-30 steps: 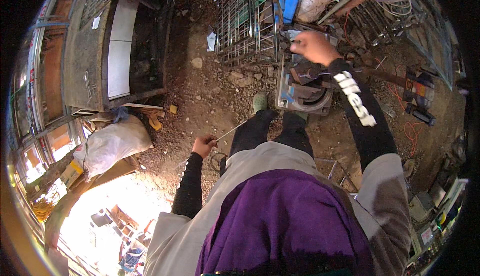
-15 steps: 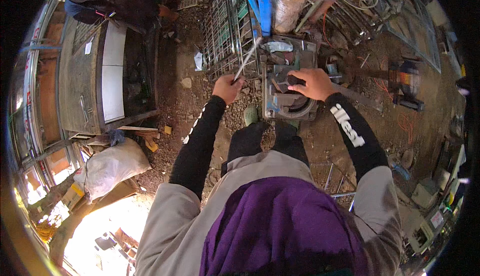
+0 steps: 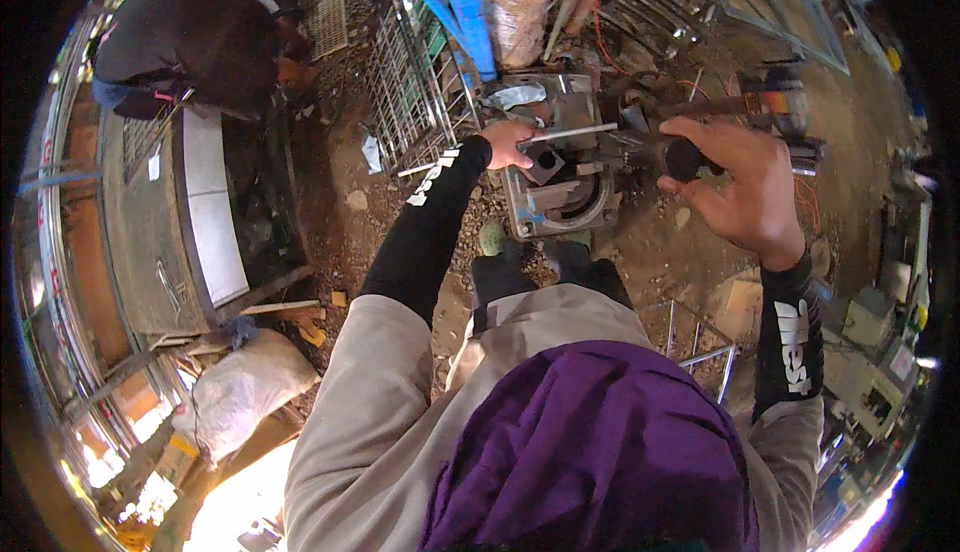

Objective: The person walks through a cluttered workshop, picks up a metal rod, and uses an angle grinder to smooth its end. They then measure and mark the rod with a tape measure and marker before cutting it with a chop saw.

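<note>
Since half a second ago, your right hand (image 3: 738,184) has lifted off the machine body and now curls around a black knob (image 3: 684,158) on its lever, wrist bent, forearm raised. Your left hand (image 3: 508,143) has dropped onto the grey metal machine (image 3: 562,190) on the dirt ground (image 3: 340,167), arm stretched forward, closed around a thin steel rod (image 3: 572,133). The rod's near end is hidden under your fingers, and the lever's far end blurs into clutter.
</note>
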